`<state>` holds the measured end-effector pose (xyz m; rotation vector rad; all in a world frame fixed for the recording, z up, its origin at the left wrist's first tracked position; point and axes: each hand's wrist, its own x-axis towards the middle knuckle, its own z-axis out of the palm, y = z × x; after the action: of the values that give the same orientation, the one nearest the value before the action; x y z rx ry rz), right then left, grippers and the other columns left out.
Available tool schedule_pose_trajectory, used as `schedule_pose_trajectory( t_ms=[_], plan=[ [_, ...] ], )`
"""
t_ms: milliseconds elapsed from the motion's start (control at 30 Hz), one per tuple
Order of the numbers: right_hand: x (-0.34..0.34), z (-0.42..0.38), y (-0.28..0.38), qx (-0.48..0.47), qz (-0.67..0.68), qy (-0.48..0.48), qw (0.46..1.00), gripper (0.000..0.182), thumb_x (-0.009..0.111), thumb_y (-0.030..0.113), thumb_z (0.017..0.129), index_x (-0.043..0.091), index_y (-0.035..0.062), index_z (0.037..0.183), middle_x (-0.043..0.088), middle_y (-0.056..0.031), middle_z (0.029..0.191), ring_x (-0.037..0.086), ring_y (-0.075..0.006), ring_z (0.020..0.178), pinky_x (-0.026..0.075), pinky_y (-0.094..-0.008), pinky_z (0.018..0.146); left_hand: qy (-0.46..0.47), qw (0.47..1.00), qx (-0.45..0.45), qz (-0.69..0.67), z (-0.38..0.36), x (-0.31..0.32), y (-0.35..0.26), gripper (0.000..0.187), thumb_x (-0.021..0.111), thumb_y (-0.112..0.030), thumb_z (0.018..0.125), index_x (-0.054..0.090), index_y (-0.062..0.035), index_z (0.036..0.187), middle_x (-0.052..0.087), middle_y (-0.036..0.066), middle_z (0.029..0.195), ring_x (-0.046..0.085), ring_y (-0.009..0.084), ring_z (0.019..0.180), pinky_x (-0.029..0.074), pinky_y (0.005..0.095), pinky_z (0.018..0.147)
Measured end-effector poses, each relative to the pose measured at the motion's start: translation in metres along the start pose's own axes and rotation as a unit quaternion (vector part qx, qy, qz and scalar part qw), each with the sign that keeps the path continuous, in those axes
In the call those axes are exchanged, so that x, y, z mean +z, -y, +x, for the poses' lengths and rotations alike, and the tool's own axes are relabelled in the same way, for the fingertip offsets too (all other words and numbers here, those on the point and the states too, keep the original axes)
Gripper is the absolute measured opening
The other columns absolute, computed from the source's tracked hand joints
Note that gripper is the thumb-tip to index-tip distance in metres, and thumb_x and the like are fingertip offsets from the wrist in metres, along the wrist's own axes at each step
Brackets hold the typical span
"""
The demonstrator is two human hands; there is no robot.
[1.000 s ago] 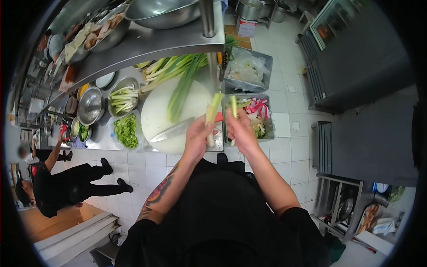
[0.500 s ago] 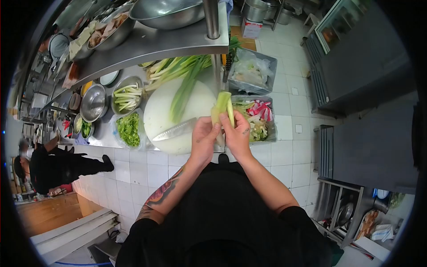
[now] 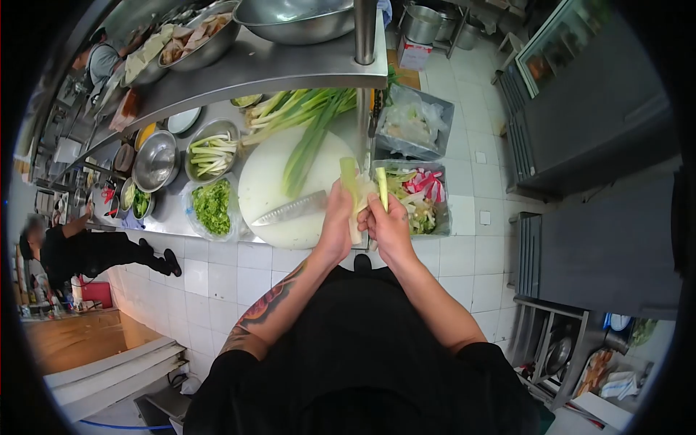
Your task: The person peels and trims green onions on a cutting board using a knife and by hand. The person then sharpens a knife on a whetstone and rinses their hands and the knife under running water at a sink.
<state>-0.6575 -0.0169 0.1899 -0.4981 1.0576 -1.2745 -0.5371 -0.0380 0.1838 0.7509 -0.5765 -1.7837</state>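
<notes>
My left hand is closed on a broad, pale-green outer layer of green onion. Pinched in my right hand is a thin green onion stalk; a pale, loose strip spans the gap between the hands. Both hands are at the right edge of a round white cutting board. On that board lie a kitchen knife, its handle end hidden by my left hand, and long green onion leaves. A grey bin of vegetable scraps stands just beyond my right hand.
More green onions lie behind the board. To its left are a bowl of cut white stalks, a bag of chopped greens and a metal bowl. A steel shelf overhangs the counter. Another person stands at far left.
My hands have drawn apart, separating the thin stalk from the broad outer layer. The view has shifted slightly, and the person at far left has changed stance.
</notes>
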Motion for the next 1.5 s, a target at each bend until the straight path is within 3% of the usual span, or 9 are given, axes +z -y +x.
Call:
schedule_pose_trajectory(
  t_ms=[167,300,533,600,767,1167,1300,1367,1500],
  plan=[
    [-0.011,0.002,-0.025,-0.107,-0.005,-0.004,0.994,0.016,0.059,0.023,0.111,0.059,0.0067,0.109,0.052,0.0051,0.069,0.045,-0.0033,0.054,0.036,-0.0224,0.048,-0.002,0.943,0.113,0.314,0.045,-0.037,0.026,0.040,0.056,-0.036,0.110,0.065,-0.0033,0.130,0.067,0.007,0.099,0.064,0.0151,0.081,0.051,0.0301,0.068],
    [-0.036,0.014,-0.011,-0.158,-0.051,-0.111,0.980,0.016,0.058,0.024,0.111,0.055,0.0087,0.110,0.046,0.0080,0.065,0.038,-0.0018,0.050,0.028,-0.0240,0.042,-0.124,0.963,-0.010,0.239,0.047,-0.012,-0.013,0.036,0.061,-0.035,0.105,0.070,-0.0003,0.111,0.069,0.008,0.092,0.068,0.0195,0.087,0.055,0.0343,0.076],
    [-0.141,0.062,0.003,-0.162,-0.170,-0.189,0.953,0.018,0.065,0.025,0.107,0.065,0.0078,0.109,0.057,0.0019,0.073,0.050,-0.0071,0.057,0.040,-0.0250,0.049,-0.063,0.970,0.031,0.232,0.070,-0.058,-0.024,0.042,0.063,-0.034,0.109,0.063,0.0021,0.128,0.069,0.011,0.110,0.068,0.0166,0.096,0.060,0.0336,0.080],
    [-0.161,0.086,-0.001,-0.347,-0.506,-0.138,0.778,0.027,0.073,0.027,0.099,0.069,0.0025,0.110,0.068,-0.0093,0.086,0.065,-0.0232,0.077,0.052,-0.0389,0.069,-0.035,0.969,0.044,0.242,0.069,-0.043,-0.014,0.036,0.067,-0.032,0.107,0.065,0.0019,0.119,0.071,0.011,0.108,0.070,0.0171,0.097,0.059,0.0343,0.082],
    [-0.063,0.038,0.033,-0.308,-0.439,-0.021,0.844,0.033,0.080,0.024,0.093,0.073,0.0024,0.116,0.069,-0.0153,0.094,0.066,-0.0318,0.089,0.052,-0.0432,0.080,-0.022,0.964,0.068,0.258,0.073,-0.010,0.013,0.031,0.077,-0.024,0.100,0.068,0.0017,0.113,0.074,0.009,0.100,0.072,0.0162,0.090,0.060,0.0321,0.081],
    [-0.102,0.055,0.002,-0.159,-0.286,-0.090,0.941,0.026,0.071,0.022,0.101,0.074,-0.0026,0.109,0.066,-0.0031,0.070,0.057,-0.0081,0.068,0.047,-0.0319,0.061,0.060,0.990,-0.031,0.120,0.063,-0.005,0.001,0.046,0.069,-0.012,0.104,0.052,0.0003,0.145,0.069,0.016,0.130,0.071,0.0286,0.119,0.063,0.0431,0.097],
    [-0.154,0.071,0.014,-0.155,-0.346,-0.133,0.916,0.027,0.074,0.022,0.099,0.074,-0.0023,0.110,0.069,-0.0065,0.079,0.061,-0.0138,0.072,0.050,-0.0325,0.067,0.062,0.997,-0.051,0.020,0.067,-0.016,-0.006,0.044,0.062,-0.008,0.106,0.048,-0.0005,0.146,0.067,0.018,0.134,0.068,0.0330,0.125,0.064,0.0468,0.098],
    [-0.177,0.079,0.017,-0.330,-0.567,-0.197,0.729,0.027,0.076,0.021,0.096,0.075,-0.0005,0.112,0.071,-0.0101,0.091,0.066,-0.0220,0.080,0.053,-0.0356,0.075,0.048,0.997,-0.047,0.024,0.065,-0.020,-0.008,0.041,0.062,-0.008,0.106,0.048,-0.0007,0.144,0.068,0.018,0.133,0.068,0.0332,0.124,0.064,0.0473,0.097],
    [-0.116,0.043,0.045,-0.317,-0.416,-0.037,0.851,0.024,0.079,0.020,0.093,0.076,0.0015,0.109,0.072,-0.0129,0.099,0.068,-0.0268,0.086,0.053,-0.0386,0.081,0.026,0.992,-0.038,0.114,0.060,-0.013,-0.007,0.037,0.066,-0.011,0.104,0.051,-0.0010,0.137,0.069,0.015,0.129,0.071,0.0290,0.117,0.065,0.0435,0.092]
  ],
)
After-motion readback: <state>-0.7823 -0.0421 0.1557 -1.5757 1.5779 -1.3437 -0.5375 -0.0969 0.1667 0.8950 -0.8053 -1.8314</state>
